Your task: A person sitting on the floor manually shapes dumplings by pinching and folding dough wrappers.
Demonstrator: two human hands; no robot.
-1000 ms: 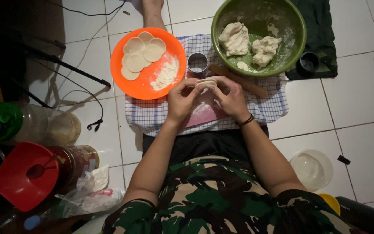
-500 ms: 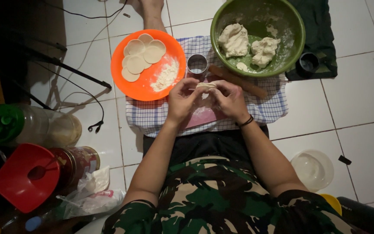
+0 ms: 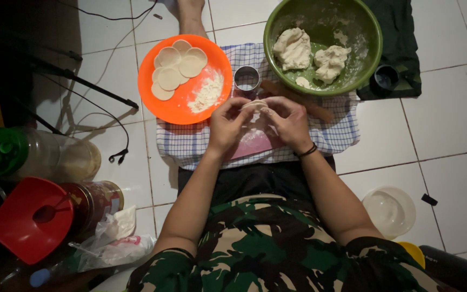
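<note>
A small piece of pale dough [image 3: 255, 104] sits pinched between the fingertips of both hands, a soft off-white lump with a rounded upper edge, mostly hidden by the fingers around it (its full outline cannot be made out). The left hand [image 3: 227, 125] curls in from one side, thumb and fingers closed on the dough, wrist bent slightly inward and forearm running back toward the body. The right hand [image 3: 287, 121] mirrors it, fingers bunched tight on the same piece, with a dark band at the wrist. Both hands meet fingertip to fingertip above a pink board [image 3: 252, 143], which lies on a blue-and-white checked cloth [image 3: 341, 132] directly beneath the grip. Just beyond the fingertips stands a round metal cutter [image 3: 246, 79], upright and near but not touching. Farther out on the left-hand side is an orange plate [image 3: 182, 108] holding flat dough discs [image 3: 177, 67] and a heap of flour [image 3: 207, 94]. Beyond the right hand is a green bowl [image 3: 366, 57] with two larger dough lumps [image 3: 312, 54], and a wooden rolling pin [image 3: 312, 108] lies between the bowl and the right hand.
</note>
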